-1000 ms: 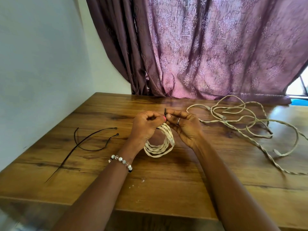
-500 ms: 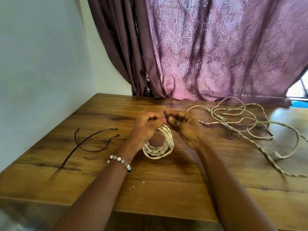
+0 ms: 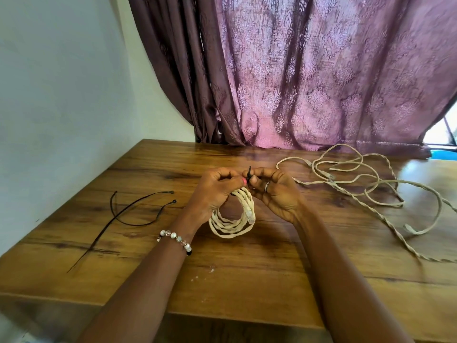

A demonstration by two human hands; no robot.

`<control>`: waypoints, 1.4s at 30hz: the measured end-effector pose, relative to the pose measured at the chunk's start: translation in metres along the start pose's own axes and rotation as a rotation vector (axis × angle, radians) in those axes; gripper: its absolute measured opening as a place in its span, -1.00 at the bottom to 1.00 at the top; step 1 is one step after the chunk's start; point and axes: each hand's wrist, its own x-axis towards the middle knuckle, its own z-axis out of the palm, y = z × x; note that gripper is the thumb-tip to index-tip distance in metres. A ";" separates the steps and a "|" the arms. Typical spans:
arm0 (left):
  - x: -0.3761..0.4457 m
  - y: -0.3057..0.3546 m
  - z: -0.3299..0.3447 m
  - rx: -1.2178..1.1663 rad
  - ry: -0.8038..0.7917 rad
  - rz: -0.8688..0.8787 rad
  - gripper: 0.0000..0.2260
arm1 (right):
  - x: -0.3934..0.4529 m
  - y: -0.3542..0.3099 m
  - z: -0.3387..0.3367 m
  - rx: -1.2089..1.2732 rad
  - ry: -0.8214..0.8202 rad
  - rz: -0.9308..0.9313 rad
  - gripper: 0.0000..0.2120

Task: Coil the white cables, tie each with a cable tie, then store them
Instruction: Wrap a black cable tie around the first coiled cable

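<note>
A coiled white cable (image 3: 233,221) hangs upright over the middle of the wooden table (image 3: 247,280), held at its top between both hands. My left hand (image 3: 215,191) grips the top of the coil with curled fingers. My right hand (image 3: 274,191) pinches a black cable tie (image 3: 249,173) whose end sticks up between the two hands. A clear plug on the cable's end lies against the coil's right side. More white cable (image 3: 358,184) lies loose and tangled on the right of the table.
Two spare black cable ties (image 3: 131,211) lie on the table's left part, near the white wall. A purple curtain (image 3: 309,70) hangs behind the table's far edge. The near table edge runs below my forearms.
The hands stay at the coil's top and have shifted only slightly. The black tie's end still pokes up between the fingers.
</note>
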 end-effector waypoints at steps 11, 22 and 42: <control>-0.001 0.002 -0.003 -0.010 -0.061 -0.007 -0.81 | -0.001 -0.001 0.002 0.066 -0.024 0.009 -0.88; -0.002 0.003 -0.004 -0.002 -0.058 -0.020 -0.80 | 0.000 0.002 0.002 0.067 -0.021 -0.019 -0.87; 0.001 -0.002 -0.009 0.046 -0.066 -0.042 -0.91 | 0.000 -0.002 -0.001 -0.130 -0.021 -0.081 -0.85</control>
